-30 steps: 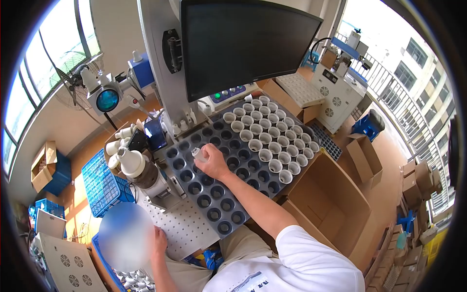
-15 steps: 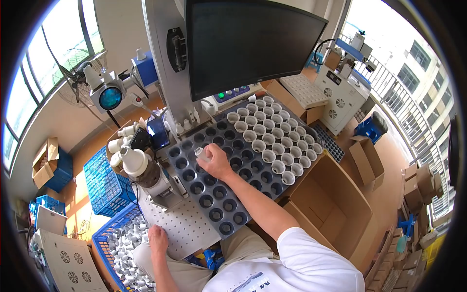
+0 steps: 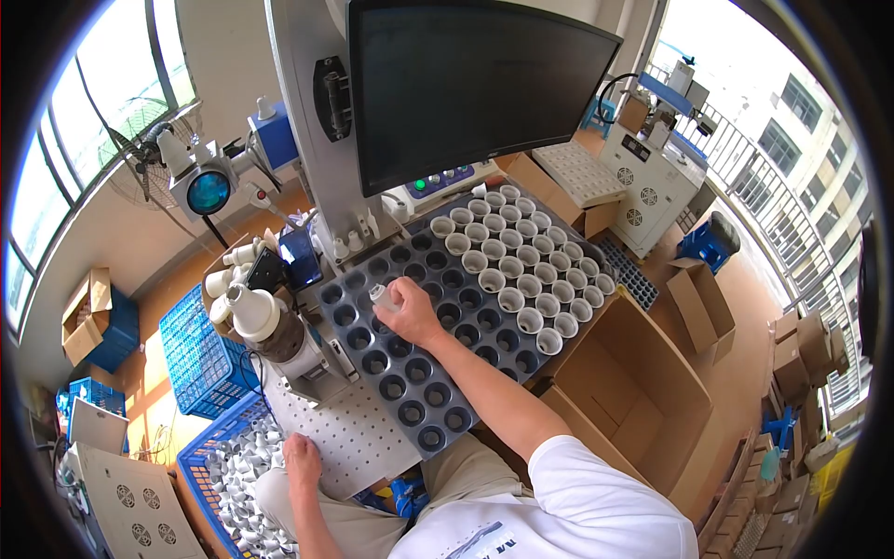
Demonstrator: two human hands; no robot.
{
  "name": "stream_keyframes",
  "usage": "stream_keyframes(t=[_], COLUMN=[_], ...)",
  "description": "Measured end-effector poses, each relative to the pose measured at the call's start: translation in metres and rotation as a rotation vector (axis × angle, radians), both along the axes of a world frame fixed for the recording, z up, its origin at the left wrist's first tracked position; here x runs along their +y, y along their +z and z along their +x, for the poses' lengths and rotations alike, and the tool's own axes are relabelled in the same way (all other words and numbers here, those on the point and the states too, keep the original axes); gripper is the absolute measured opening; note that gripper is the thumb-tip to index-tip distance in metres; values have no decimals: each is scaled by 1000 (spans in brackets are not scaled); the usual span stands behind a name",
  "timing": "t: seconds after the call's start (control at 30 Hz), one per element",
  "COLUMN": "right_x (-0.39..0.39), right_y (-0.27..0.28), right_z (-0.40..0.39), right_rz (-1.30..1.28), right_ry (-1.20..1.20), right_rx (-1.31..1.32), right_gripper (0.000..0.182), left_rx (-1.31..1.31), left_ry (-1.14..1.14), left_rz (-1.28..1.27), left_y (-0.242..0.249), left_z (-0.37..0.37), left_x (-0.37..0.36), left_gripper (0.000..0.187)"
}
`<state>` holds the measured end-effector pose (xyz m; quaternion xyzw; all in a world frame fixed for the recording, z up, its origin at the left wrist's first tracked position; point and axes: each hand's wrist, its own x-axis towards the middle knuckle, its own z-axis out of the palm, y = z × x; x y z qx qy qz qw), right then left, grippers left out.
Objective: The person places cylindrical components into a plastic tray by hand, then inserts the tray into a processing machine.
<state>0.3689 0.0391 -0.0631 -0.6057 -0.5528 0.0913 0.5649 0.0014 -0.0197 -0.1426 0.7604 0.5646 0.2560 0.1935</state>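
Note:
Over the left part of the black tray [image 3: 395, 364] with round pockets, my right hand [image 3: 410, 313] is closed around a small white plastic part [image 3: 380, 294]; its narrow end points away from the tray's right side. Rows of white cup-shaped parts [image 3: 510, 299], open ends up, fill the tray's right side. My left hand [image 3: 302, 460] is curled into a fist at my knee, beside the perforated metal plate [image 3: 349, 427]. Whatever its fingers may enclose is hidden. Just left of it, a blue basket [image 3: 193, 458] holds many loose white parts [image 3: 244, 484].
A marking-machine column [image 3: 312, 112] and a large monitor [image 3: 484, 93] rise behind the tray. A cylindrical fixture [image 3: 275, 331] with a white cone stands left of the tray. An open cardboard box [image 3: 643, 391] sits to its right.
The view has shifted very slightly. My right hand stays over nearly the same part of the tray with the white part in it, and my left hand stays at my knee.

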Motion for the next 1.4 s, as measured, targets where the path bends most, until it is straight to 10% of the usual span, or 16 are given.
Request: stream_keyframes(t=[0.27, 0.3, 0.6, 0.7, 0.73, 1.1, 1.4], right_x=[-1, -2, 3, 16, 20, 29, 28], right_y=[3, 5, -1, -7, 5, 161, 130], right_z=[0, 0, 3, 26, 22, -122, -139], right_rz=[-9, -27, -46, -256, -187, 179, 196], right_ry=[-8, 0, 4, 36, 135, 632, 517], right_rx=[31, 43, 164, 487, 964, 387, 223], right_gripper=[36, 37, 40, 34, 29, 28, 30], left_rx=[-513, -849, -722, -628, -645, -740, -388], left_ry=[-122, -53, -30, 52, 55, -35, 704], left_rz=[-172, -154, 442, 384, 326, 354, 463], left_y=[-21, 3, 178, 238, 253, 290, 71], left_z=[-26, -9, 14, 45, 58, 71, -244], left_x=[24, 23, 119, 125, 126, 98, 75], left_gripper=[8, 15, 28, 37, 37, 26, 26])
